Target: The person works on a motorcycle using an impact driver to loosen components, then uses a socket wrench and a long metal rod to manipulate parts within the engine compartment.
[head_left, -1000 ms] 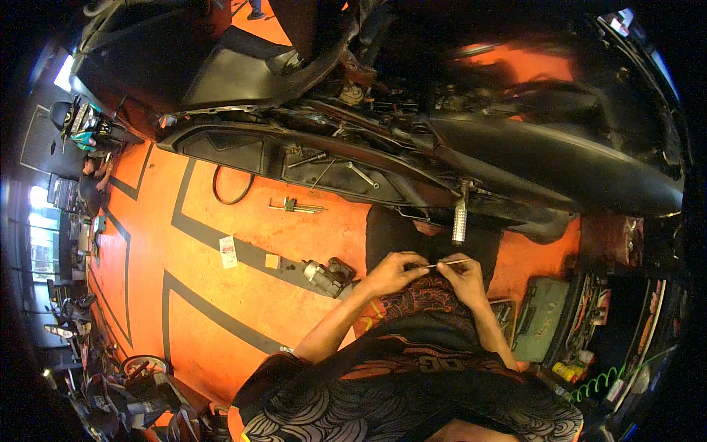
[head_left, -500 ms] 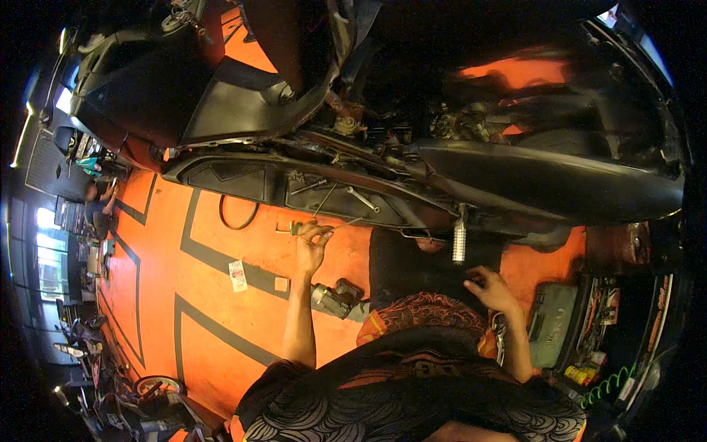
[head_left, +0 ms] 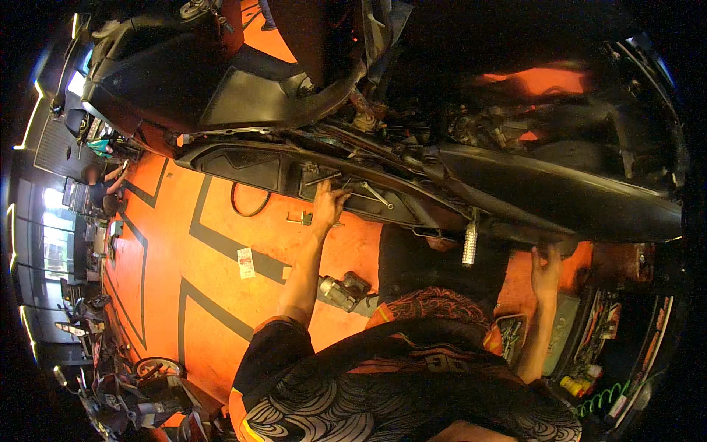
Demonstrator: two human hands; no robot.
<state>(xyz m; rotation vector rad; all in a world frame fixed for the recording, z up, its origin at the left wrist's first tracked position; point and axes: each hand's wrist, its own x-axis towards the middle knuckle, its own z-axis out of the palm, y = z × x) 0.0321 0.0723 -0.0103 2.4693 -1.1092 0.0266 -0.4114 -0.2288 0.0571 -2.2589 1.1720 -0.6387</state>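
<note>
A dark scooter (head_left: 258, 110) stretches across the upper part of the view. My left hand (head_left: 329, 204) is at its footboard (head_left: 236, 168), fingers curled over several slim metal tools (head_left: 318, 177); whatever they grip is hidden. Just right of those fingers, a combination spanner (head_left: 378, 196) lies slanted on the footboard. My right hand (head_left: 546, 269) is raised beside the lower edge of the scooter's dark side panel (head_left: 560, 195), its fingers apart and nothing visible in them. Between my hands a ribbed metal footpeg (head_left: 469, 244) sticks out toward me.
On the orange floor lie a cordless power tool (head_left: 345, 292), a black belt loop (head_left: 234, 205), a small bracket-like part (head_left: 299, 217) and a white paper (head_left: 245, 263). A greenish case (head_left: 563, 324) and a tool tray (head_left: 607, 313) stand right. Another person (head_left: 103, 184) is far left; parked motorbikes (head_left: 140, 405) stand lower left.
My left hand has moved up from above the floor onto the tools on the footboard. My right hand has moved right and up, to the side panel's edge. The view has shifted slightly.
</note>
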